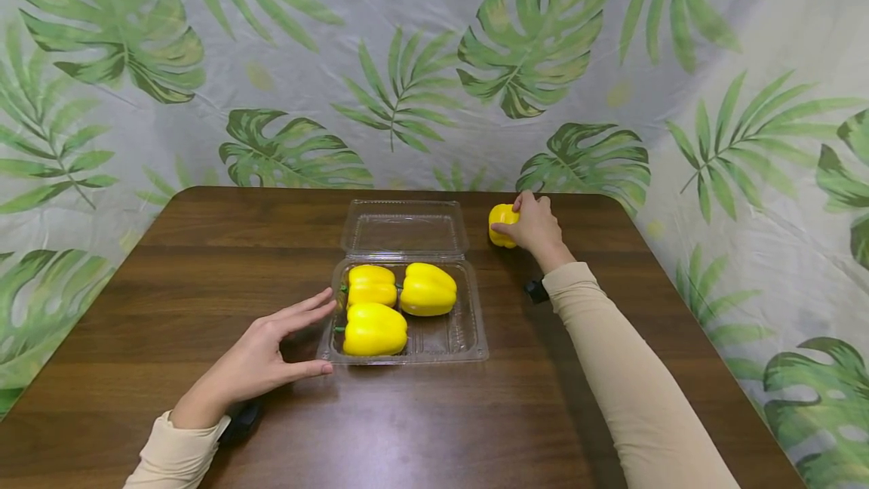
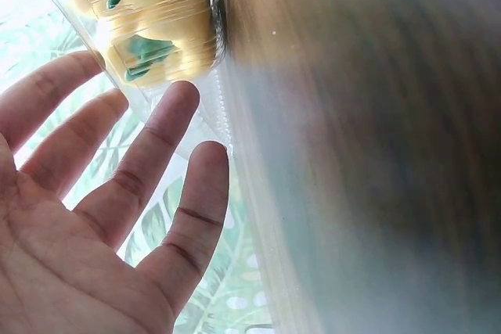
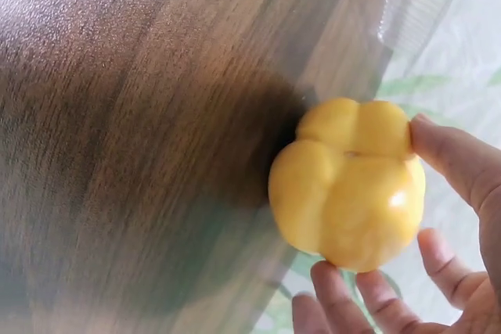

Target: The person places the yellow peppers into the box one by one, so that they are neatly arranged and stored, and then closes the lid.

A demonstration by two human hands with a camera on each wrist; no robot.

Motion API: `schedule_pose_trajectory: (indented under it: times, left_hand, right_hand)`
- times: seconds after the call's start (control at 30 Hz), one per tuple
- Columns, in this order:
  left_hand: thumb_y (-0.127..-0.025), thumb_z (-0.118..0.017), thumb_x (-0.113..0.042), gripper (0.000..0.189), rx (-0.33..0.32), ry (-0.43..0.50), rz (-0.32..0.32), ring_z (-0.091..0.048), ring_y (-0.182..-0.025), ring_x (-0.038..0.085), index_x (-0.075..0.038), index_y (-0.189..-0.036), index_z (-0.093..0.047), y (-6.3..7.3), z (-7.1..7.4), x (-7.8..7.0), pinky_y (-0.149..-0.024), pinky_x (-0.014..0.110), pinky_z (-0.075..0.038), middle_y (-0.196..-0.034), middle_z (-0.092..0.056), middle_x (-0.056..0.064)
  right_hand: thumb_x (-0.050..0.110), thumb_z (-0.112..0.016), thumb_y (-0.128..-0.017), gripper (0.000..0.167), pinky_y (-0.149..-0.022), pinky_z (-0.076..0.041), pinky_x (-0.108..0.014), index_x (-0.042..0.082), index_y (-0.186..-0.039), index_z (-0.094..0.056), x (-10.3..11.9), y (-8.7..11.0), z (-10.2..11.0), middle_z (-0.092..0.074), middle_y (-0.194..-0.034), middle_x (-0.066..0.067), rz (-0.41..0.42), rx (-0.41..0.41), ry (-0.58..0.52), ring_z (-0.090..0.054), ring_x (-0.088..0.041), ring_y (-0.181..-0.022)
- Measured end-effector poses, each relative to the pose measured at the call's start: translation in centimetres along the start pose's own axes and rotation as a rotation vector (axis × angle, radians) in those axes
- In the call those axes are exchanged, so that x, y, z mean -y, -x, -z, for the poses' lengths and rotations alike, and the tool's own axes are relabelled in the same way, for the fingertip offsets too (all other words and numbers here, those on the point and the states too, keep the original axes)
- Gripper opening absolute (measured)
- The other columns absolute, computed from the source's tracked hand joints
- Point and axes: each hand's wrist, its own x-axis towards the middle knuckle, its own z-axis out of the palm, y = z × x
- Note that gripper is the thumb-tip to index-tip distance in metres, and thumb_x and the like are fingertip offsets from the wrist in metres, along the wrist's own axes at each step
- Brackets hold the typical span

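At the back right of the table, my right hand (image 1: 536, 229) holds a yellow bell pepper (image 1: 503, 226) between thumb and fingers. In the right wrist view the lobed bottom of this bell pepper (image 3: 352, 185) faces the camera. A clear plastic clamshell container (image 1: 475, 323) lies with its lid (image 1: 405, 229) folded back. Inside are three more yellow bell peppers: one at the front left (image 1: 375, 330), one behind it (image 1: 371, 285) and one at the back right (image 1: 428, 290). My left hand (image 1: 271, 353) is at the container's left edge, fingers extended and spread.
The brown wooden table (image 1: 421, 429) carries everything. Behind it hangs a leaf-patterned cloth (image 1: 407, 59), which also runs down both sides. Dark wrist devices show under each forearm, one on the right (image 1: 536, 291) and one on the left (image 1: 241, 422).
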Motion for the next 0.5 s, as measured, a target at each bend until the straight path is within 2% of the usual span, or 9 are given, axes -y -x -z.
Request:
schedule_pose_trajectory:
  times: [0.13, 0.23, 0.33, 0.5]
  left_hand:
    - [-0.084, -0.091, -0.048, 0.084, 0.000, -0.004, -0.002, -0.057, -0.148, 0.031, -0.019, -0.156, -0.059, -0.02, -0.01, 0.00, -0.116, 0.018, -0.042, -0.168, -0.050, 0.002]
    - [-0.084, -0.091, -0.047, 0.084, -0.001, -0.013, -0.007, -0.057, -0.147, 0.031, -0.018, -0.156, -0.059, -0.08, -0.01, -0.01, -0.116, 0.024, -0.045, -0.168, -0.050, 0.003]
    - [-0.084, -0.092, -0.047, 0.084, -0.001, -0.017, -0.011, -0.057, -0.147, 0.031, -0.018, -0.155, -0.060, -0.11, -0.01, -0.01, -0.116, 0.026, -0.047, -0.167, -0.050, 0.003]
    - [-0.084, -0.092, -0.047, 0.084, -0.002, -0.011, -0.008, -0.057, -0.147, 0.031, -0.018, -0.155, -0.059, -0.05, -0.02, -0.02, -0.116, 0.021, -0.044, -0.167, -0.050, 0.003]
  right_hand:
    - [0.037, -0.084, -0.094, 0.072, -0.104, -0.051, -0.064, 0.005, -0.144, -0.043, -0.19, -0.30, 0.02, -0.047, -0.140, -0.030, -0.001, -0.014, -0.023, -0.056, -0.053, -0.120]
    - [0.035, -0.083, -0.094, 0.079, -0.109, -0.049, -0.065, 0.004, -0.153, -0.041, -0.28, -0.43, 0.18, -0.048, -0.145, -0.032, 0.000, 0.006, -0.030, -0.054, -0.052, -0.127]
    - [0.033, -0.081, -0.096, 0.078, -0.111, -0.049, -0.063, 0.003, -0.156, -0.042, -0.33, -0.43, 0.32, -0.050, -0.148, -0.031, 0.000, 0.046, -0.036, -0.054, -0.050, -0.131]
    - [0.028, -0.078, -0.098, 0.072, -0.113, -0.049, -0.061, 0.003, -0.156, -0.043, -0.43, -0.31, 0.55, -0.050, -0.151, -0.030, 0.024, 0.095, -0.048, -0.053, -0.048, -0.133]
